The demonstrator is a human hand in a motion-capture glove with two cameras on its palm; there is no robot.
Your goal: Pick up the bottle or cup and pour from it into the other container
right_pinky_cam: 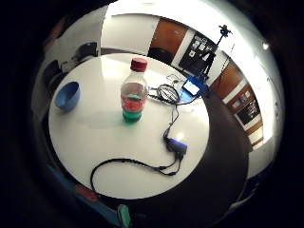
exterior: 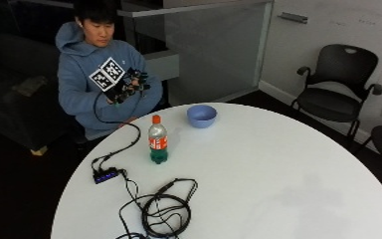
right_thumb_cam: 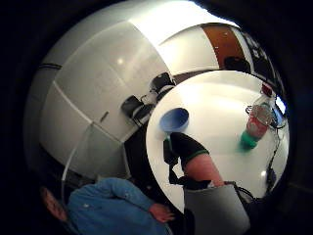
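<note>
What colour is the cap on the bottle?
Red-orange. The cap on the bottle shows best in the outside view.

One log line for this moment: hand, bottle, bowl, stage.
hand: right hand raised at chest, off table, holding nothing | bottle: upright, capped, untouched | bowl: beyond bottle, apart | stage: pickup not begun

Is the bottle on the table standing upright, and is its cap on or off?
Upright and capped. The bottle stands on its base on the white table, red cap on top, with nothing touching it.
</note>
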